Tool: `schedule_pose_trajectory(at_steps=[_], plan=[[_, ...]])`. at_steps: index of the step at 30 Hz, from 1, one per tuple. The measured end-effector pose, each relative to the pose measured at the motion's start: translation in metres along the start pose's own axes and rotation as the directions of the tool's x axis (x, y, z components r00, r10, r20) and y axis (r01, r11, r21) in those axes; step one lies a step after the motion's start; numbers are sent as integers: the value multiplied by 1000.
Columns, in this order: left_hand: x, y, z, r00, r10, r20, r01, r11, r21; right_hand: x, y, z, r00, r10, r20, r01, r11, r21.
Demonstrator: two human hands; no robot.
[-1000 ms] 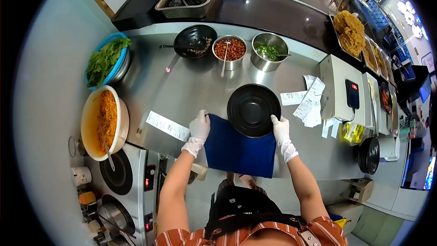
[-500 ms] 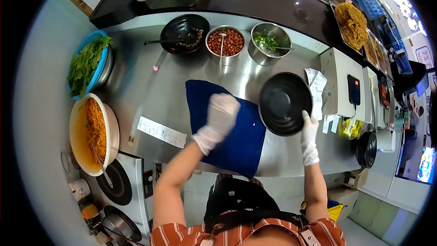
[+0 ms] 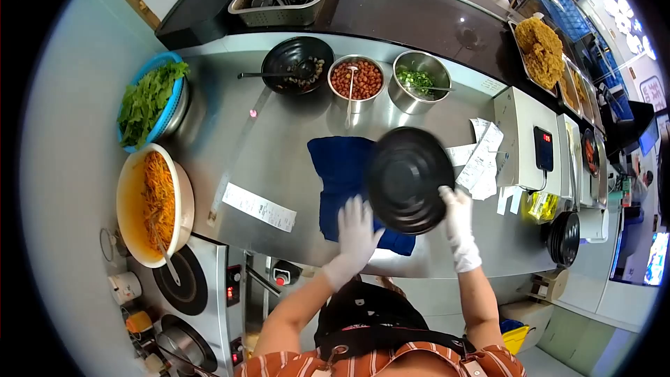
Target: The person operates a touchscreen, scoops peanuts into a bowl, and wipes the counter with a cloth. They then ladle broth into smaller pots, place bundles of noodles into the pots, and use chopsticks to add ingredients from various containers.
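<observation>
My right hand, in a white glove, grips the rim of a black bowl. The bowl overlaps the right part of a dark blue cloth spread on the steel counter. Over the front of that cloth lies my gloved left hand, fingers stretched out and palm down, a little left of the bowl. Small printed receipts lie right of the bowl, and another paper slip is left of the cloth.
Along the back stand a black bowl with a ladle, a pot of peanuts and a pot of chopped greens. Leafy greens and a tub of orange shreds sit left. Stacked black bowls stand right.
The black bowl has moved left over the cloth with my right hand. My left hand has come lower, its fingers now spread. The cloth's edges are drawn in, and the view has shifted slightly.
</observation>
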State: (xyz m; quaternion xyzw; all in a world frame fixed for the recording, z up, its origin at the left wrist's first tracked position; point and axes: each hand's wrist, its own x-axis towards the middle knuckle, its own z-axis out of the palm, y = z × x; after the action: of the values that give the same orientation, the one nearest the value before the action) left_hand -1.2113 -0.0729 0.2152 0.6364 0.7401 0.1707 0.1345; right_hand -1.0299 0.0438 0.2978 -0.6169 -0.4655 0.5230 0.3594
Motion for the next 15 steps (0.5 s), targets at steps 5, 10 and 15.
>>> schedule_pose_trajectory(at_steps=[5,10,15], plan=[[-78,-67,-50,932,135,-337,-162,985,-54,0,78,85,994,-65,85,71,995,-66],[52,-100,-127,792,-573,-212,123,490,-863,-14,55,87,949,125,290,-127,992,-12],[210,-116,-91,888,-240,393,394,-44,-918,-21,44,-15,981,193,17,-194,970,145]])
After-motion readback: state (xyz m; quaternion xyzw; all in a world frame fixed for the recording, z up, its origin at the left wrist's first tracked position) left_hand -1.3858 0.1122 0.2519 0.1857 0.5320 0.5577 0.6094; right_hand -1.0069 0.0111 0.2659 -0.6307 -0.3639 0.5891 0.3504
